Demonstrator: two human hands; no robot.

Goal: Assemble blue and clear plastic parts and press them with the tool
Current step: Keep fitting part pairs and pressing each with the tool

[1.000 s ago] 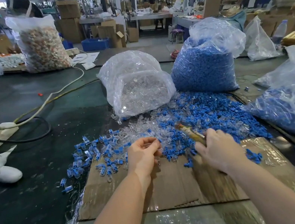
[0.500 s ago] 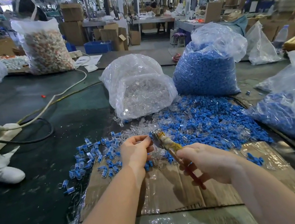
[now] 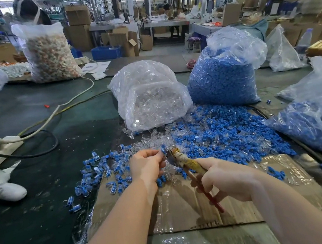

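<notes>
The left hand (image 3: 147,164) pinches a small blue part (image 3: 163,150) between thumb and fingertips, held up just above the near edge of the loose heap. The right hand (image 3: 228,181) has its fingers wrapped around the handles of the pliers (image 3: 187,165), whose taped yellowish body angles up and to the left so the metal nose meets the blue part at the left fingertips. A red handle sticks out below the right palm. Both hands hover over a sheet of cardboard (image 3: 184,210) wrapped in clear film.

Just beyond the hands lies the loose heap of blue parts (image 3: 223,136), mixed with clear parts (image 3: 153,142). To the left sit assembled pieces (image 3: 100,171), scattered. Farther off stand 2 bags: a bag of clear parts (image 3: 151,97) and, right of it, a bag of blue parts (image 3: 224,74).
</notes>
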